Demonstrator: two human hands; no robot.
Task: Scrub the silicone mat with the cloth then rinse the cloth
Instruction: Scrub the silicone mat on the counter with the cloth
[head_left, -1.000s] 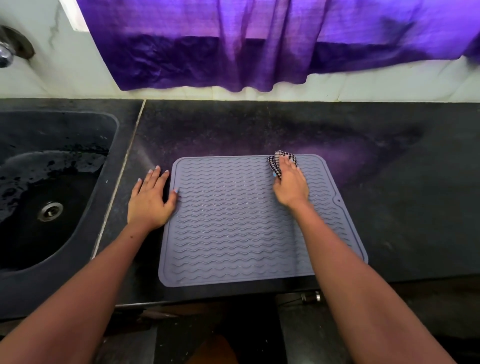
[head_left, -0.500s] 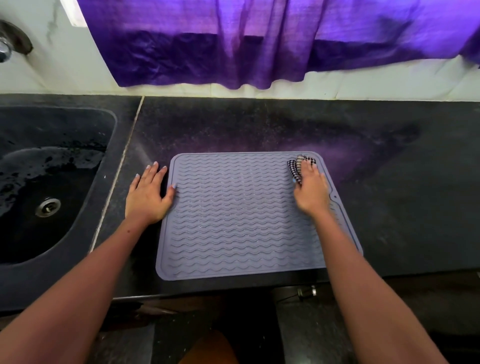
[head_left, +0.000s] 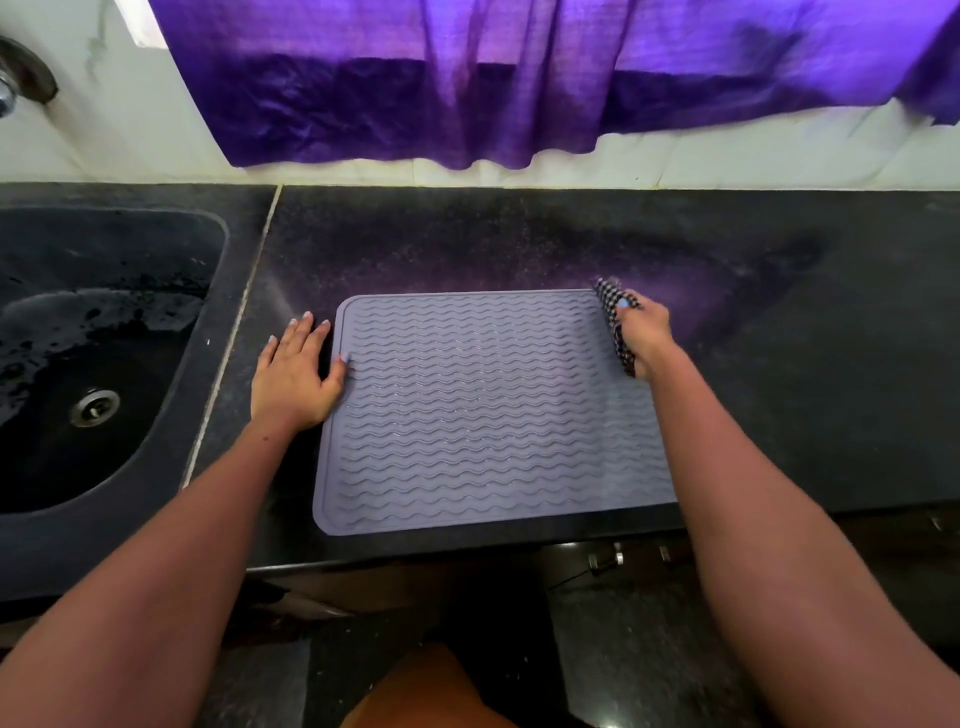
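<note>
A grey silicone mat (head_left: 478, 410) with wavy ridges lies flat on the black counter (head_left: 779, 338). My right hand (head_left: 647, 332) grips a bunched black-and-white checked cloth (head_left: 613, 322) at the mat's far right corner, and my right forearm hides the mat's right edge. Flat on the counter at the mat's left edge lies my left hand (head_left: 293, 374), fingers straight, with the thumb touching the mat.
A dark sink (head_left: 31, 499), wet inside, with a metal drain (head_left: 94, 407), is set into the counter on the left. Part of a tap (head_left: 21, 78) shows at the top left. A purple curtain (head_left: 519, 78) hangs over the white wall behind.
My right hand has slid the cloth rightwards along the mat's far edge, from near the middle to the far right corner. My left hand has stayed at the left edge.
</note>
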